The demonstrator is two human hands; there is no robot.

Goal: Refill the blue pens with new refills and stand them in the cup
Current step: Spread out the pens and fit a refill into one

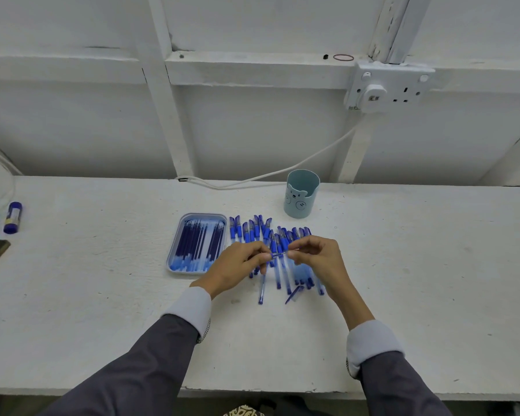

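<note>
We are pinching one end of a thin dark refill [279, 253] between the thumb and curled fingers of our left hand [237, 265]. Our right hand [315, 256] is pinching its other end in the same way, so the refill is lying roughly level between the two hands, above the table [102, 295]. Whether it is a used or a new one, we cannot tell.

Directly beneath the hands, a loose heap of blue pens [252, 232] is lying flat on the table. One pen barrel [261, 291] is sticking out of the heap toward us, and a loose cap [294, 294] is lying near it, closer to our right wrist.

Just left of the heap, a pale blue tray [172, 250] is holding spare refills [197, 244] laid side by side.

Beyond the heap and a little to the right, the light blue cup [301, 193] is standing upright near the wall, apart from the pens. A white cable [282, 173] is running behind it up to a wall socket [388, 88]. Far off at the table's left edge, a glue stick [12, 217] is lying.
</note>
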